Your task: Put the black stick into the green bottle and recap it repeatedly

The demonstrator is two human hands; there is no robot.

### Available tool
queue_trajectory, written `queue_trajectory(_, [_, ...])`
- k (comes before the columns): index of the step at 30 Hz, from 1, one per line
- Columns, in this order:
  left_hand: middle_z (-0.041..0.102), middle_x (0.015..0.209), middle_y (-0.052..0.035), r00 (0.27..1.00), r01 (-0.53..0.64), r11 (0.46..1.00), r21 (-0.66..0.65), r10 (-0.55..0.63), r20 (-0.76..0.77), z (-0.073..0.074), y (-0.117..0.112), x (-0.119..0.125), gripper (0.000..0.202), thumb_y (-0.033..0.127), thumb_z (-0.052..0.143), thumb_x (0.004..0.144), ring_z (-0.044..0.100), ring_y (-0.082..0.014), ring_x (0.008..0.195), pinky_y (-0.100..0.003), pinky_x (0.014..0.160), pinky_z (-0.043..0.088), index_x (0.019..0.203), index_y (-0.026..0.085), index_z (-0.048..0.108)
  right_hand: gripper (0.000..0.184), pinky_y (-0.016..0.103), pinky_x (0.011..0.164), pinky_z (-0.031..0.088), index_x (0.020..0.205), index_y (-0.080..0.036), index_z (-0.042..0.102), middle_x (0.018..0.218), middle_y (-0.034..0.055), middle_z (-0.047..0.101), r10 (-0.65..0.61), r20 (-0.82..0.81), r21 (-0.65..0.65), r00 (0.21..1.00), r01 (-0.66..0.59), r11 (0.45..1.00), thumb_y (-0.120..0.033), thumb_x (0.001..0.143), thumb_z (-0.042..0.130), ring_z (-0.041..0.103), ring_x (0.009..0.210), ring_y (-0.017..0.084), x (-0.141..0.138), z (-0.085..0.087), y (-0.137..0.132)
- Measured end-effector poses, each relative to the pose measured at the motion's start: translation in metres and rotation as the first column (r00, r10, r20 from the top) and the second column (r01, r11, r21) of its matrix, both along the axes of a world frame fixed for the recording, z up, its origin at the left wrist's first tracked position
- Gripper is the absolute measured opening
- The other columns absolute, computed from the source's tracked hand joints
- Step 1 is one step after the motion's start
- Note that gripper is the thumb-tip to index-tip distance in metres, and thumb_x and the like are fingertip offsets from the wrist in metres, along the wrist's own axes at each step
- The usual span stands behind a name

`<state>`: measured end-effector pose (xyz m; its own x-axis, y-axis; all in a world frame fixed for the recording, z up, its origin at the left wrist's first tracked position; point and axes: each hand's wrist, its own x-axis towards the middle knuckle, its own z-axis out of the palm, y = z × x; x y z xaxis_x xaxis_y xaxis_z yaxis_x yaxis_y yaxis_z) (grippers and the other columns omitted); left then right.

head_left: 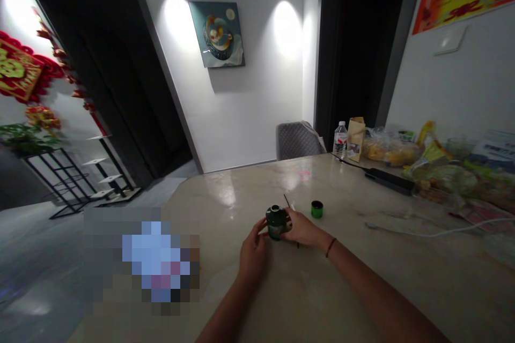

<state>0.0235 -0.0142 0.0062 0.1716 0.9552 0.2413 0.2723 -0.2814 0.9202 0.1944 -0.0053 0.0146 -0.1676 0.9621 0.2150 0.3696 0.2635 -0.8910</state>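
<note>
A dark green glass bottle (276,228) with a short, narrow uncapped neck stands upright, just above or on the table. My left hand (254,249) has its fingers against the bottle's left side. From the right, my right hand (302,228) grips the same bottle, thumb and fingers around its side. A small green cap (317,209) with a dark top sits on the table to the right of my right hand. Behind the bottle lies a thin dark stick (287,201), partly hidden by my right hand.
The pale marble table (209,193) has a power strip (388,181) and a white cable (426,234) at right. Beyond are a water bottle (340,142), a paper bag (355,139) and plastic food bags (390,149). A grey chair (298,142) stands behind. A blurred patch covers the left.
</note>
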Motion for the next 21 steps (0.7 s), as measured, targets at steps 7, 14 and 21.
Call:
queue_trajectory(7, [0.059, 0.118, -0.0067, 1.000, 0.022, 0.999, 0.023, -0.022, 0.021, -0.002, 0.003, 0.000, 0.044, 0.014, 0.038, 0.076, 0.056, -0.0163, 0.106, -0.033, 0.092, 0.043, 0.118, 0.018, 0.049, 0.055, 0.036, 0.085, 0.046, 0.107, -0.016, 0.051, 0.106, 0.0080, 0.061, -0.028, -0.066, 0.035, 0.997, 0.030, 0.999, -0.016, 0.055, 0.069, 0.059, 0.096, 0.021, -0.008, -0.001, 0.013])
queue_trajectory(14, [0.061, 0.114, -0.0100, 1.000, -0.021, 1.000, -0.011, 0.021, 0.012, -0.008, 0.005, 0.000, 0.043, 0.017, 0.043, 0.077, 0.061, -0.0178, 0.098, -0.034, 0.085, 0.047, 0.120, 0.017, 0.048, 0.056, 0.035, 0.087, 0.044, 0.110, -0.015, 0.049, 0.106, 0.0093, 0.061, -0.019, 0.006, 0.046, 1.000, 0.019, 0.999, -0.014, 0.057, 0.067, 0.058, 0.098, 0.020, -0.007, 0.001, 0.031])
queue_trajectory(21, [0.058, 0.116, -0.0083, 1.000, -0.017, 1.000, 0.011, 0.016, 0.019, -0.010, 0.006, -0.001, 0.040, 0.010, 0.039, 0.075, 0.062, -0.0150, 0.094, -0.032, 0.085, 0.047, 0.112, 0.018, 0.051, 0.052, 0.028, 0.082, 0.044, 0.118, -0.013, 0.048, 0.106, 0.0109, 0.061, -0.178, 0.188, 0.071, 0.966, 0.168, 0.983, -0.014, 0.067, 0.059, 0.057, 0.098, 0.018, 0.018, 0.007, 0.037])
